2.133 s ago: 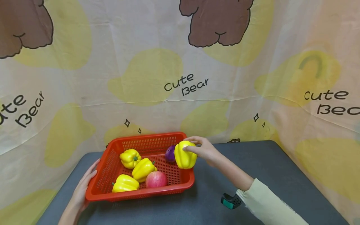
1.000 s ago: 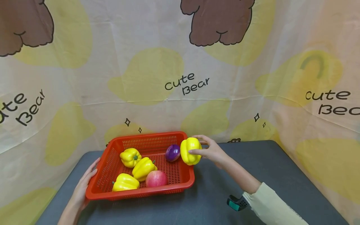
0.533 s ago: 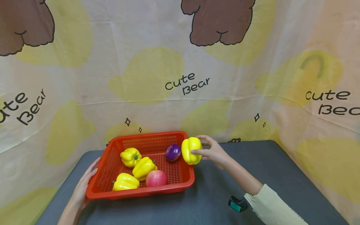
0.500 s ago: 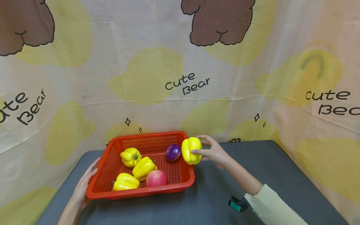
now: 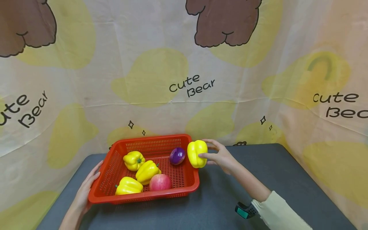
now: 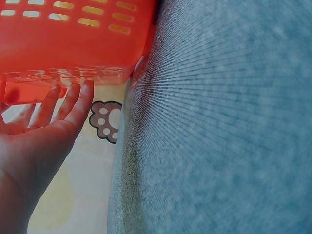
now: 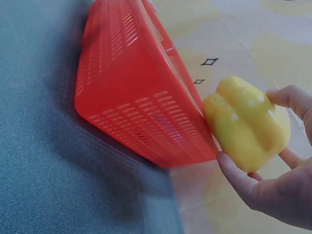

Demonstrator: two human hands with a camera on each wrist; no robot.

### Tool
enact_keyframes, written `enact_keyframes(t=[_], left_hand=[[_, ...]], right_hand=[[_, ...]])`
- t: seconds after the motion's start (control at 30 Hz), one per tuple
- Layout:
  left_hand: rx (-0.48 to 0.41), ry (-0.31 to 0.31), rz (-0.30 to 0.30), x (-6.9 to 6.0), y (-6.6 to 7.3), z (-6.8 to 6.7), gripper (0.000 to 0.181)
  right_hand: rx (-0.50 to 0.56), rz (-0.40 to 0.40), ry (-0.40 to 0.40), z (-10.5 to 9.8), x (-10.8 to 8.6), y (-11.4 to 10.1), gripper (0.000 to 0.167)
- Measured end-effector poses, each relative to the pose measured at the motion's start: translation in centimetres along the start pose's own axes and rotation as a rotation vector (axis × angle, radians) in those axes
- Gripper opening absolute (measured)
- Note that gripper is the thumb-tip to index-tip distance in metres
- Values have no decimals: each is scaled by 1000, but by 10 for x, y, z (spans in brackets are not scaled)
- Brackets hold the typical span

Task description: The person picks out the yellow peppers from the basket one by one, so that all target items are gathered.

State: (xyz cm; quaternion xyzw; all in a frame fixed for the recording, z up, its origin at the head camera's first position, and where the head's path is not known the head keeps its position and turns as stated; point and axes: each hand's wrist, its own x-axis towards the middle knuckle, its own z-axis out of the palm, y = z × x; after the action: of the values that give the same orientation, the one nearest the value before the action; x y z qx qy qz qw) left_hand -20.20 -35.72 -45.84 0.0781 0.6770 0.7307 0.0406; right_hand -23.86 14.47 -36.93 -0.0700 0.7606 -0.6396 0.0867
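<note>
My right hand [image 5: 220, 156] holds a yellow bell pepper [image 5: 196, 154] between thumb and fingers at the right rim of the red basket [image 5: 149, 198]. In the right wrist view the bell pepper [image 7: 248, 124] is beside the rim; whether it touches is unclear. My left hand [image 5: 84, 191] rests against the basket's left side. The left wrist view shows that hand [image 6: 46, 129] with fingers fairly straight along the basket's wall [image 6: 63, 46]. Inside the basket lie three yellow bell peppers [image 5: 147, 172], a pinkish-red apple [image 5: 160, 182] and a shiny purple round vegetable [image 5: 177, 156].
The basket stands on a dark grey table [image 5: 212, 204], whose surface extends to the right. Behind hangs a patterned cloth [image 5: 149, 73] with bears and lettering. A black and green band [image 5: 245, 210] is at the right wrist, by a pale sleeve [image 5: 280, 210].
My right hand has moved the bell pepper to the right, from over the basket to its right rim. The purple vegetable now shows fully. The left hand and basket stay put.
</note>
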Motion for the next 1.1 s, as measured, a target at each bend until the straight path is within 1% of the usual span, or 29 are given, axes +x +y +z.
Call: enact_keyframes(t=[0.2,0.33,0.47,0.53,0.77,0.97,1.1], left_hand=[[3,-2,1,0,0,0,58],[13,2,-10,0,0,0,59],[14,-2,-10,0,0,-1,59],[2,-11,5,0,0,-1,57],[-59,-72,81,-2,-2,-1,47],[-87,-78,87,-2,-1,-1,47],[-112,-113,95,-2,-2,-5,49]], right_hand=[[28,-4,9,-2,0,3,69],[54,-2,20,-3,0,5,68],[60,-1,31,-4,0,7,68],[65,-1,34,-5,0,8,68],[102,3,53,-8,1,11,69],[93,5,75,-13,2,15,69],[102,-5,78,-17,2,17,70]])
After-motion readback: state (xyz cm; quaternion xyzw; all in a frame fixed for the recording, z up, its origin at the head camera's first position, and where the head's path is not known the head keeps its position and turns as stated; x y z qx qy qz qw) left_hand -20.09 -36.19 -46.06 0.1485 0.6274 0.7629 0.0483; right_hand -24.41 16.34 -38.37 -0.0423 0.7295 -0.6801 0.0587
